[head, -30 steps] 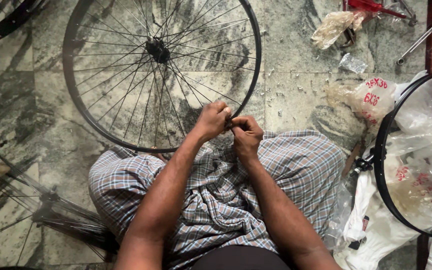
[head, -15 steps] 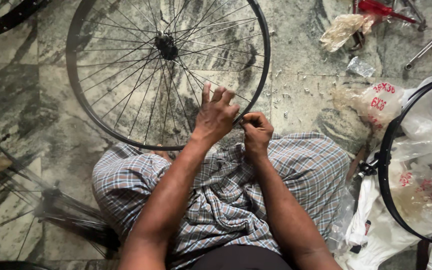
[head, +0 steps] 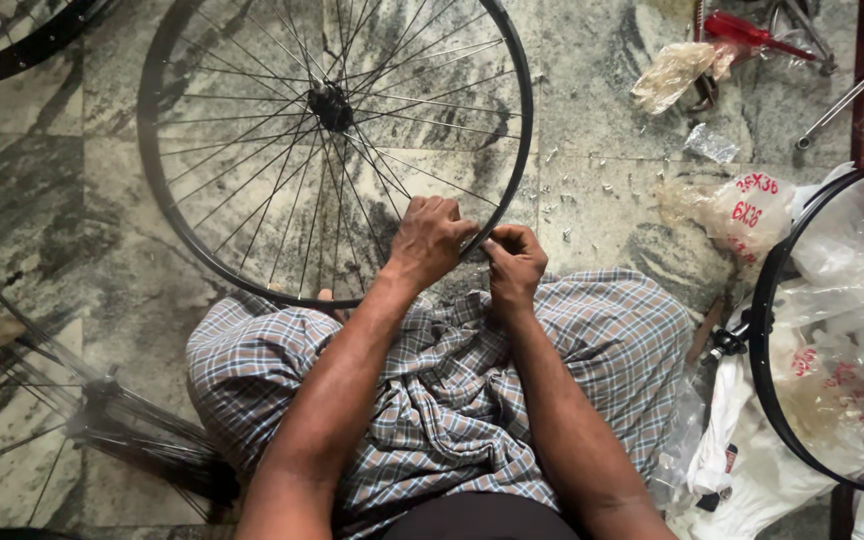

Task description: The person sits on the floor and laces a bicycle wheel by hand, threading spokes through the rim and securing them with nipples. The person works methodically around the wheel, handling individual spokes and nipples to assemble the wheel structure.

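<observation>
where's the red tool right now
In the head view the red tool lies on the marble floor at top right, beside a crumpled plastic bag, beyond the spoked wheel.

Soft, even daylight; shadows faint and diffuse. Mild sheen on marble floor [head: 42, 200] upper left. Centre sharp; loose spokes [head: 72, 420] lower left slightly blurred. Slight wide-angle bowing at edges.

Spoked wheel [head: 332, 150] flat on floor [head: 52, 200], just ahead of checked cloth [head: 452, 390] over lap. Both hands at wheel's near rim: left hand [head: 430, 240] on rim, right hand [head: 514, 262] just beside. Second rim [head: 767, 330] at right, over plastic bags [head: 852, 330]. Loose spoke bundle [head: 72, 420] at near left.
</observation>
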